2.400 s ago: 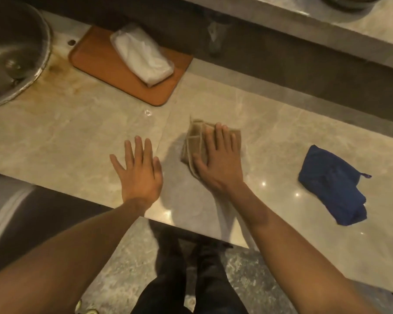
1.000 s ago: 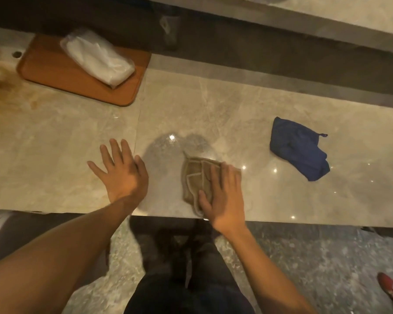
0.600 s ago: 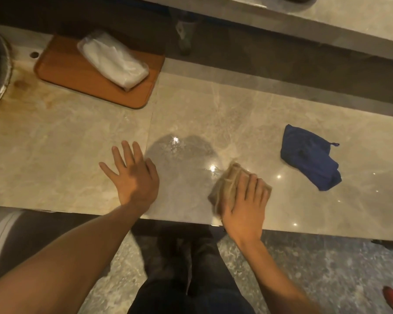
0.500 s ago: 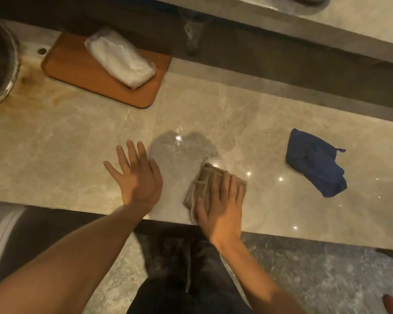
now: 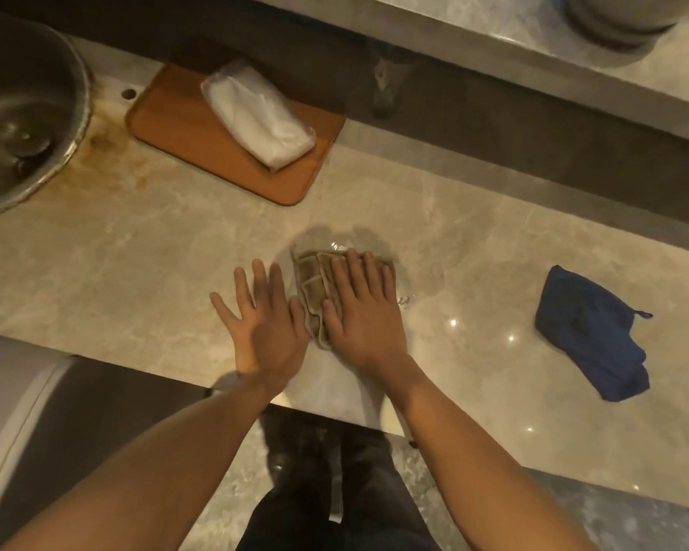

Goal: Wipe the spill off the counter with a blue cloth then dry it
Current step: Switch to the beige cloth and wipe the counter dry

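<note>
Step in hand: drying, as I judge it. The right hand [image 5: 364, 312] lies flat, fingers spread, pressing a folded tan cloth [image 5: 315, 284] onto the table [image 5: 136, 272]; the blue cloth [image 5: 589, 336] lies loose and crumpled well off to the right of that hand, touched by nothing.
Right grip: open and flat, palm down on the tan cloth, pinning it and not closed around it.
Left grip: the left hand [image 5: 263, 324] is open and empty, palm flat on the table just left of the tan cloth, its thumb side close against the cloth's edge; it looks like a brace.
Spill: a faint wet sheen [image 5: 404, 300] shows just beyond and to the right of the right hand's fingertips.
Next move: probably a pass of the tan cloth outward and rightward over that sheen, with steady downward pressure.
Beyond the hands: a wooden tray [image 5: 199, 153] holding a white wrapped pack [image 5: 255, 113], and a metal sink [image 5: 17, 113] far to the left.
Hard to tell: the light is dim and the stone is glossy, so wet patches and lamp glints look alike; the cloth area under the palm is hidden; the sink is cut off at the frame edge.
</note>
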